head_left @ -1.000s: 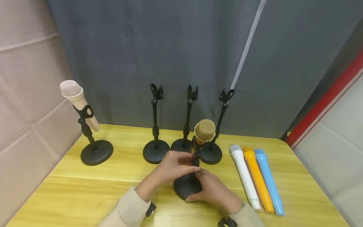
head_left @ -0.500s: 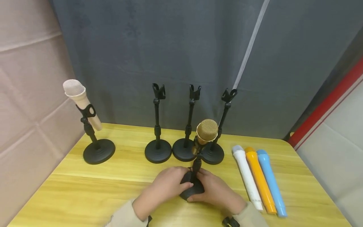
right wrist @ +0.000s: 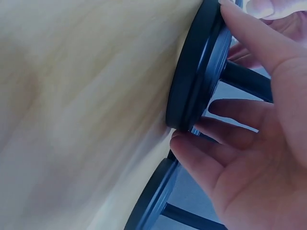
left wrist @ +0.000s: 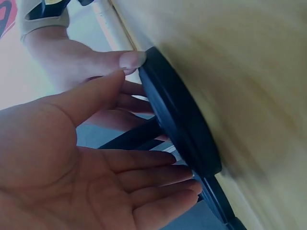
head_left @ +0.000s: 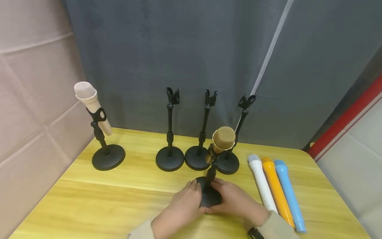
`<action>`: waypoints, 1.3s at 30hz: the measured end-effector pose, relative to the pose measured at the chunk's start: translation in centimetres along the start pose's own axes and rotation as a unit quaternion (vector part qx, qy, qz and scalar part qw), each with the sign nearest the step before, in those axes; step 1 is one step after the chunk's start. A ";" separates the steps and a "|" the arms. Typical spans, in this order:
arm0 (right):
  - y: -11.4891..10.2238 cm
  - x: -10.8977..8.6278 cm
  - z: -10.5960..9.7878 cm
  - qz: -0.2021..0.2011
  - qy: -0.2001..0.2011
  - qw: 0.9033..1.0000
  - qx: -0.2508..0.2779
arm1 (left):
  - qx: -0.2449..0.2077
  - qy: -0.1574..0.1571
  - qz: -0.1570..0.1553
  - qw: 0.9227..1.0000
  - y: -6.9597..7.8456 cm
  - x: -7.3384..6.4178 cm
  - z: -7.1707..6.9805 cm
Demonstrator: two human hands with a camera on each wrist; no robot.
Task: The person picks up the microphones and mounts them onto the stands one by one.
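A gold microphone [head_left: 223, 138] sits in the clip of a short black microphone stand [head_left: 211, 197], which stands tilted slightly right in the head view. My right hand [head_left: 238, 201] grips the right side of its round base, thumb at the near rim and fingers behind; the right wrist view shows this thumb and the fingertips on the base [right wrist: 199, 72]. My left hand [head_left: 184, 204] lies along the left side of the base with its fingers nearly straight. In the left wrist view its fingertips reach the base rim [left wrist: 177, 115], and its thumb is close to the right thumb.
Behind stand black stands with bare clips: one on the left [head_left: 170, 158], one in the middle [head_left: 197, 157] and one on the right [head_left: 228, 163]. A stand with a pale microphone [head_left: 86, 91] is far left. White [head_left: 262, 182], orange [head_left: 277, 189] and blue [head_left: 289, 194] microphones lie right.
My left hand has let go of the stand's pole and come down beside its base. The right hand stays on the base. The whole head view has shifted slightly.
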State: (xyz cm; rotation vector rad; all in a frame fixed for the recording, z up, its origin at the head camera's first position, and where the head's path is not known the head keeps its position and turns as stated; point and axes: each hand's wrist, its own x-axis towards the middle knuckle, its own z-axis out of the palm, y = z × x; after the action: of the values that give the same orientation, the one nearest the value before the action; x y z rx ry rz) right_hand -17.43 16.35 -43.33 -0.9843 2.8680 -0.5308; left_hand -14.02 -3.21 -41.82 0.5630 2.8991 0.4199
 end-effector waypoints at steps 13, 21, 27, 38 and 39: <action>0.8 -0.2 -0.5 -0.024 -0.020 1.000 -0.005 | 0.030 -0.014 0.019 0.999 0.2 1.0 0.6; 0.7 -0.1 -0.4 -0.040 -0.007 0.999 -0.016 | 0.055 -0.027 0.014 0.998 0.5 1.3 0.7; 0.4 0.0 -0.3 -0.043 -0.006 0.999 -0.010 | 0.071 -0.026 0.010 0.997 0.4 1.0 0.7; -1.7 1.5 0.4 -0.061 -0.013 0.998 -0.027 | 0.059 -0.016 0.004 0.998 -1.9 -0.4 0.1; -1.9 1.7 0.5 -0.060 -0.014 0.998 -0.029 | 0.056 -0.011 0.006 0.998 -2.2 -0.6 0.1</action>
State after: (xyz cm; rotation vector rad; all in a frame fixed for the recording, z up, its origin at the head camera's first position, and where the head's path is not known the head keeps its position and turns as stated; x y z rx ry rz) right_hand -17.57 13.80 -43.05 -1.1696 2.8278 -0.4400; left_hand -14.24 -5.33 -42.49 0.5986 2.9136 0.2521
